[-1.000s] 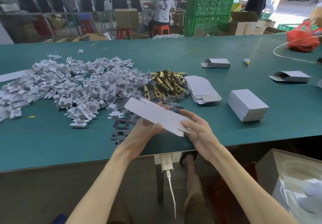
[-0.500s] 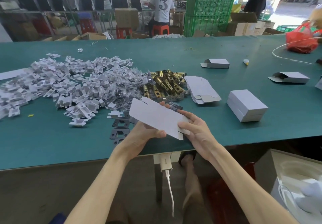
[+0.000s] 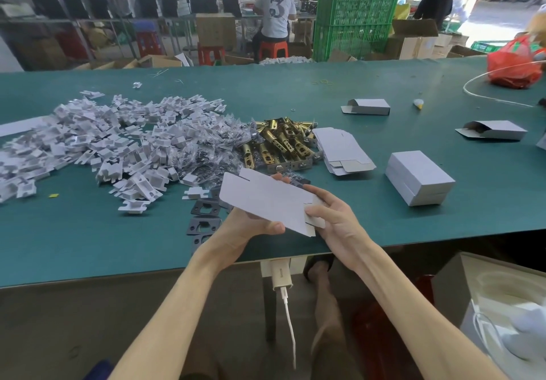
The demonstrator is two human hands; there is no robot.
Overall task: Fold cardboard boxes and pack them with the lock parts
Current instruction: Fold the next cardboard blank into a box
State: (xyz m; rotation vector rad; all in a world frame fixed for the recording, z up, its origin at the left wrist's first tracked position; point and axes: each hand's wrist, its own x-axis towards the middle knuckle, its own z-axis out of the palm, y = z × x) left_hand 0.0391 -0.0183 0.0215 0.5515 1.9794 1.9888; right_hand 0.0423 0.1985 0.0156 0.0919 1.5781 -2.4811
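Head view. We hold one flat blank [image 3: 266, 202] over the table [image 3: 443, 226] edge at 6 o'clock. Left hand [image 3: 245, 229] grips its near edge, thumb on top; right hand [image 3: 336, 220] pinches the end flap.

Risk: an uneven pinch could crease the flap off its score or tear the slot.

Count:
- One stack [image 3: 342, 152] at 1 o'clock.
- Two open boxes [image 3: 366, 106] at 1–2.
- One closed box [image 3: 419, 177] at 3, possibly two stacked.
- At least three plates [image 3: 204, 217] at 8.
- Latches [image 3: 280, 143] and inserts [image 3: 103, 143] are heaped, uncountable.
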